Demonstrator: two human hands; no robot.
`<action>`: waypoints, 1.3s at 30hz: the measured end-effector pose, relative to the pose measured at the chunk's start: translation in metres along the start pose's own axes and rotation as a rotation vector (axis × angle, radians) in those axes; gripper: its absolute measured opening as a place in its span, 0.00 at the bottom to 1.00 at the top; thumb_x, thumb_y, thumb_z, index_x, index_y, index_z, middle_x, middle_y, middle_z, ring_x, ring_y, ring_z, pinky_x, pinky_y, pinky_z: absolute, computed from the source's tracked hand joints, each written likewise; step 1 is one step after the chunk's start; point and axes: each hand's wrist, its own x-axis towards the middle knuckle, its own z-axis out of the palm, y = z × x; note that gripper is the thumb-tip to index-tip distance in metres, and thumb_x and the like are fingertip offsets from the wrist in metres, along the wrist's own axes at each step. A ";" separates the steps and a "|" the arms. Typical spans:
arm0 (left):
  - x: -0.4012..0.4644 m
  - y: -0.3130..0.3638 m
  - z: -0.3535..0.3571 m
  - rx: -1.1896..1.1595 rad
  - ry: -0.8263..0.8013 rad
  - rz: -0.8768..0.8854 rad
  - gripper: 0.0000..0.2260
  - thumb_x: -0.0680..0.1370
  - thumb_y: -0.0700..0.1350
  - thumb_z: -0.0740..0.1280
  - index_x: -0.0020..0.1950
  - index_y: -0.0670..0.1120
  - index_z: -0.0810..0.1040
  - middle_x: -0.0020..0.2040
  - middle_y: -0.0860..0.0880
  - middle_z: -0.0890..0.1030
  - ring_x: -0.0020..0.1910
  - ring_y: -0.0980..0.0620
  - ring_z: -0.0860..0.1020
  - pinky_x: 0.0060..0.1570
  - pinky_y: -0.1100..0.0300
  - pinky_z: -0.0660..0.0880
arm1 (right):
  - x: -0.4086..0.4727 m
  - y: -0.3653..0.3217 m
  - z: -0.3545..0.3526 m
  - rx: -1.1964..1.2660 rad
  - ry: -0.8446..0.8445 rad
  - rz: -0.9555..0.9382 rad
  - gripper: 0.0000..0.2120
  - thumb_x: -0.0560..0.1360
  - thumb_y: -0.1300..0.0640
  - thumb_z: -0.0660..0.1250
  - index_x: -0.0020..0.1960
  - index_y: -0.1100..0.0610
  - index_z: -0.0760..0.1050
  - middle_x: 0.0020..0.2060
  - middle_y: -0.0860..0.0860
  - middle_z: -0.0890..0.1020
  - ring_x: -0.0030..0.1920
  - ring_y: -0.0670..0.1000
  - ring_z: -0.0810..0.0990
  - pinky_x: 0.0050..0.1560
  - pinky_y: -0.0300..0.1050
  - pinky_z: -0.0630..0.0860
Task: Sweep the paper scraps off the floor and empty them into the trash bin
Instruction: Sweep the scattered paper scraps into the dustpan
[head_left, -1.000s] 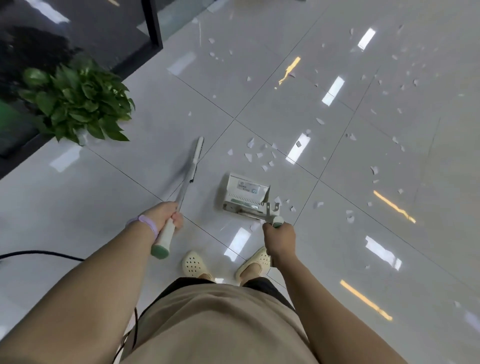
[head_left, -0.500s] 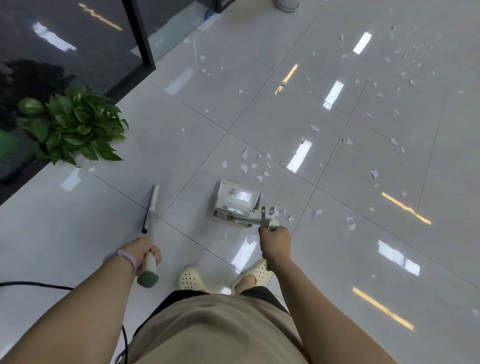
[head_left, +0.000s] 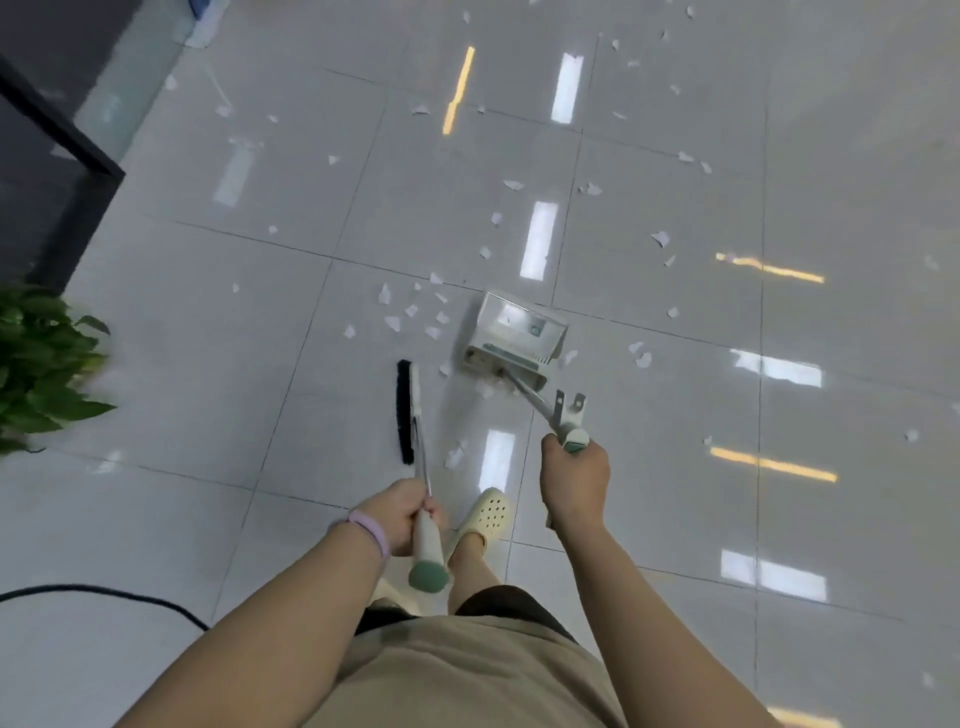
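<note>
My left hand (head_left: 397, 512) has its grip clamped round the pale handle of the broom (head_left: 415, 431), just above the green end cap; my right hand (head_left: 574, 475) has its grip clamped round the top of the dustpan handle (head_left: 540, 410). The broom's shaft runs forward and slightly left from my left hand to its black bristle head (head_left: 404, 410), whose long axis lies nearly fore-and-aft, edge-on to me. The dustpan (head_left: 511, 335) stands on the floor (head_left: 260, 322) ahead of my right hand, and which way its mouth faces I cannot tell. The nearest cluster of paper scraps (head_left: 415, 312) lies ahead of the bristle head and just left of the dustpan, between the two tools; so the broom hand is the nearer one, and I judge the coming stroke must run rightward toward the pan. Further scraps lie scattered well beyond and to the right. No trash bin is in view. A potted plant (head_left: 41, 364) stands far left.
</note>
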 end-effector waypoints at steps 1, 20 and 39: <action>0.003 0.005 0.024 0.010 -0.052 -0.015 0.08 0.81 0.40 0.53 0.42 0.45 0.64 0.24 0.49 0.65 0.16 0.53 0.65 0.15 0.66 0.64 | 0.009 0.000 -0.012 0.016 0.032 0.004 0.09 0.75 0.59 0.63 0.36 0.55 0.69 0.27 0.51 0.69 0.29 0.52 0.67 0.30 0.43 0.65; -0.007 0.047 0.154 0.025 -0.187 -0.126 0.22 0.81 0.57 0.62 0.35 0.43 0.67 0.22 0.53 0.64 0.15 0.56 0.64 0.13 0.67 0.63 | 0.084 0.041 -0.133 0.185 0.336 0.237 0.13 0.72 0.60 0.62 0.32 0.57 0.62 0.26 0.51 0.67 0.28 0.53 0.64 0.30 0.45 0.66; -0.109 0.118 -0.039 -0.247 0.187 0.211 0.16 0.83 0.40 0.59 0.36 0.47 0.63 0.20 0.50 0.64 0.13 0.54 0.63 0.15 0.70 0.61 | 0.093 -0.035 -0.005 -0.027 -0.064 0.080 0.10 0.75 0.60 0.61 0.35 0.60 0.68 0.29 0.53 0.72 0.29 0.55 0.70 0.29 0.42 0.64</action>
